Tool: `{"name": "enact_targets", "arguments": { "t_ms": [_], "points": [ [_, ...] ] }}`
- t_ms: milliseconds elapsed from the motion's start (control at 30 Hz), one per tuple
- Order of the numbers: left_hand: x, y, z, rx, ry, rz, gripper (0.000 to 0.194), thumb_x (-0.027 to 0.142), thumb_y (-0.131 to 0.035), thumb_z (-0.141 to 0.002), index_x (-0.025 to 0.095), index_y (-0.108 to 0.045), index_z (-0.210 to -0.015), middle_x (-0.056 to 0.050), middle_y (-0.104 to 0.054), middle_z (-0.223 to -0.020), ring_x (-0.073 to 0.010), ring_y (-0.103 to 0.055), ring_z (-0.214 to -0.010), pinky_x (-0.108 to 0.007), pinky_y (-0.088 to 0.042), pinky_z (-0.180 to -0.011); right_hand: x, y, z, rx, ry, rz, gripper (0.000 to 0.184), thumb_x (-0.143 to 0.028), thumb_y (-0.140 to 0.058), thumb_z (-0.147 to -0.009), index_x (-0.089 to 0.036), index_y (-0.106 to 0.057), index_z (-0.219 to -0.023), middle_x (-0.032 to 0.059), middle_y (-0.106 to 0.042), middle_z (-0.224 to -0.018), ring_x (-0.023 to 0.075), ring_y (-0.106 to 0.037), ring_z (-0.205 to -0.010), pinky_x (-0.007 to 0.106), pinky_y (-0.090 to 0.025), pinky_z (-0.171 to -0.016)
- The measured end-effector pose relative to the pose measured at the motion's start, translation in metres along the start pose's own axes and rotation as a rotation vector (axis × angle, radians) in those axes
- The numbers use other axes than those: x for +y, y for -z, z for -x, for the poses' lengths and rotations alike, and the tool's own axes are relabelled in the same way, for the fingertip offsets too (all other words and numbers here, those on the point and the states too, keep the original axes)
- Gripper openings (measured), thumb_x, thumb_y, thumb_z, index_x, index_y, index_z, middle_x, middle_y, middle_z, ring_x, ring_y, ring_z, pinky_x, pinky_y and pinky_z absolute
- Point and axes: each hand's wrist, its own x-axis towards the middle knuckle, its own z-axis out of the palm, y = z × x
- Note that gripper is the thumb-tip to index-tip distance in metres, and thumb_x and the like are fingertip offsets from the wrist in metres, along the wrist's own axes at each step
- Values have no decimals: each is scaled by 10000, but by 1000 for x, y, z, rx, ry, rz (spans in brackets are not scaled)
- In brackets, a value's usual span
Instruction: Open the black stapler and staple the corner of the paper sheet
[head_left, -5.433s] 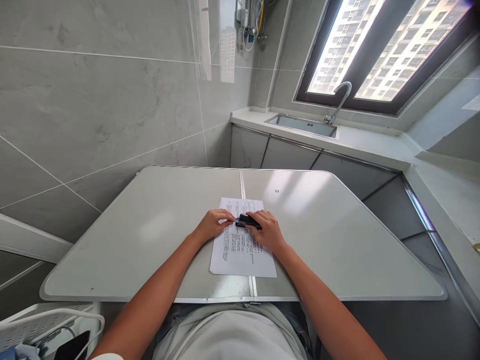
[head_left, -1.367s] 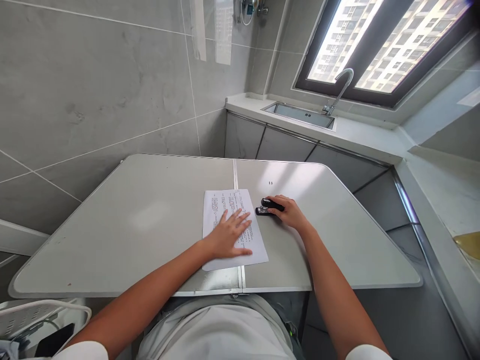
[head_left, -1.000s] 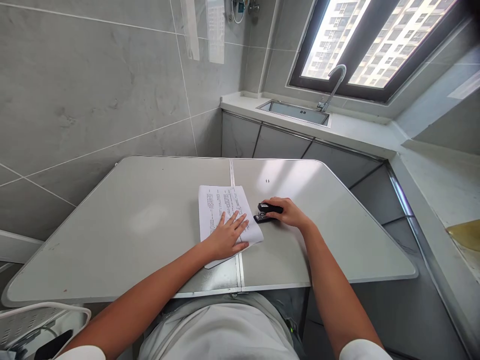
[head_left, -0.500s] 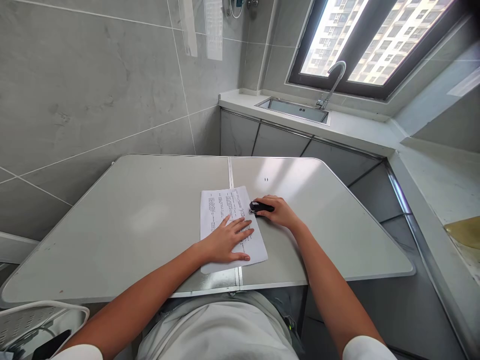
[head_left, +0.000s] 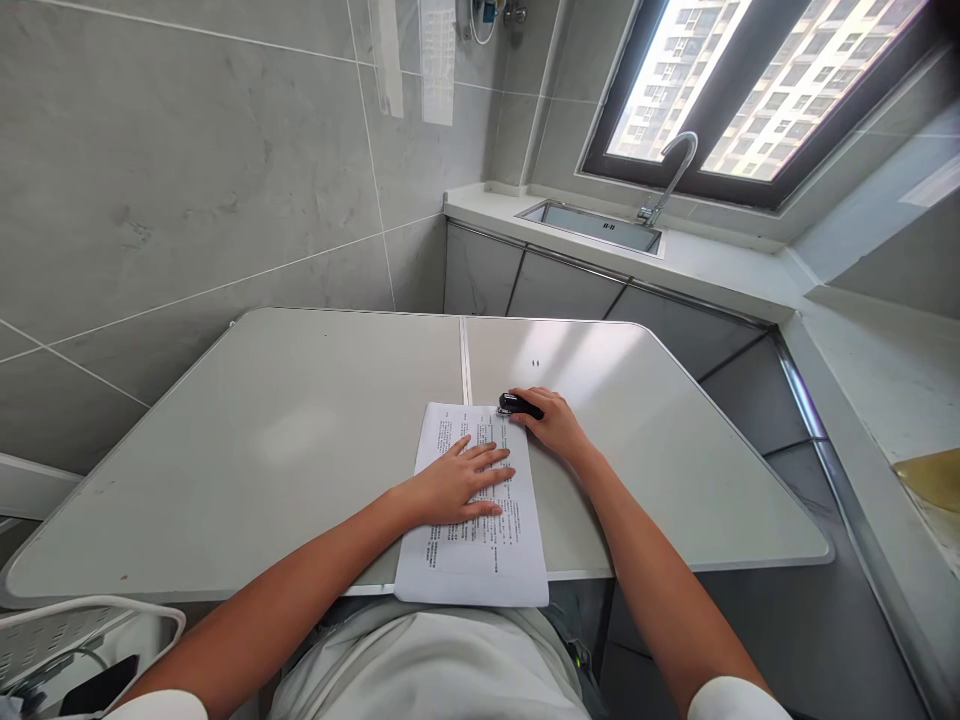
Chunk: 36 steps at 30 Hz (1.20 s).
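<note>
Printed white paper [head_left: 480, 570] lies on the folding table in front of me, its near edge hanging a little over the table's front edge. My left hand [head_left: 461, 485] rests flat on the paper with its fingers spread. My right hand [head_left: 555, 420] is wrapped round a black stapler [head_left: 519, 405] at the paper's far right corner. The stapler's front end overlaps the paper's far edge; whether its jaws are pressed together I cannot tell. The number of sheets cannot be made out.
The pale table [head_left: 337, 380] has a metal seam down its middle. At lower left stands a white basket [head_left: 90, 610] with a dark object and a cable inside. Beyond the table are a counter with a sink [head_left: 592, 225], a faucet [head_left: 675, 175] and a tiled wall.
The paper has slid toward me and turned slightly, so its near edge now passes the table's edge. The stapler now sits at the far corner instead of along the right side.
</note>
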Motion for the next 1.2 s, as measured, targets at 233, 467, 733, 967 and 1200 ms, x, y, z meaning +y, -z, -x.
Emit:
{"name": "enact_targets", "arguments": {
  "t_ms": [233, 467, 733, 967, 1200],
  "points": [
    [-14, -4, -14, 102, 257, -96, 655, 592, -472, -1016, 325, -380, -1607, -94, -225, -1730, -391, -173, -1592, -722, -131, -1235, -2, 3, 1, -11, 35, -47, 417, -359, -498, -1054, -319, -586, -1459, 59, -699, -1090, 260, -617, -1033, 432, -491, -956],
    [-21, -15, -9, 104, 338, -130, 635, 582, -428, -1034, 345, -353, -1619, -100, -203, -1736, -409, -147, -1595, -785, -101, -1195, -3, 0, 1, -13, -2, 32, 398, -336, -466, -1061, -327, -611, -1431, 65, -703, -1114, 277, -609, -1094, 465, -444, -991],
    [-26, -15, -9, 122, 346, -120, 638, 598, -435, -1026, 348, -378, -1610, -85, -219, -1732, -410, -150, -1595, -777, -85, -1203, -4, -2, 3, -20, -6, 130, 390, -346, -449, -1071, -345, -612, -1425, 77, -705, -1157, 296, -598, -1100, 482, -433, -970],
    [-26, -15, -9, 121, 345, -107, 642, 600, -444, -1022, 346, -384, -1608, -83, -233, -1728, -418, -157, -1592, -785, -89, -1199, -9, -4, 1, -29, -1, 138, 389, -344, -442, -1074, -338, -612, -1423, 79, -699, -1164, 300, -591, -1099, 472, -445, -957],
    [-23, -12, -10, 112, 357, -101, 634, 596, -453, -1020, 354, -393, -1603, -75, -237, -1727, -410, -161, -1593, -777, -79, -1207, -8, -3, 1, -44, -12, 128, 390, -330, -440, -1070, -351, -618, -1417, 77, -700, -1152, 303, -584, -1098, 498, -414, -971]
  ]
}}
